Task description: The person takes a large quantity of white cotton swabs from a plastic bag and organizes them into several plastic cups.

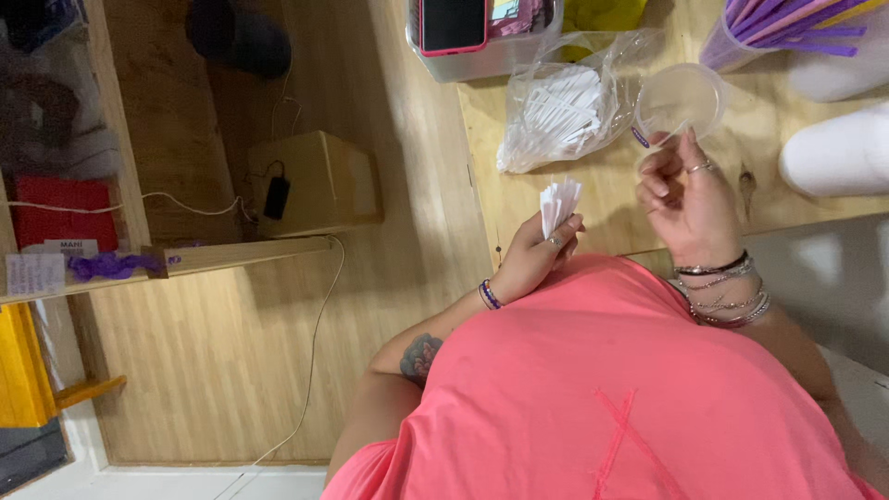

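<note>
Here, left hand (537, 255) clutching paper slips (558, 204) near counter edge (477, 185).

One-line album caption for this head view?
Left hand holds a fan of white papers; right hand pinches a clear lid.

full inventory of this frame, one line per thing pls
paper slips: small bunch, white, fanned in left hand
lid: 1, clear round, at right fingertips
plastic bag: 1, clear, white slips inside, on table
table: 1, light wood
phone: 1, pink case, in grey bin at top
straws: several, purple, in cup top right
charger: 1, black, on wooden box at left
left hand: holds paper slips
right hand: rings, bracelets at wrist, fingers curled
</note>
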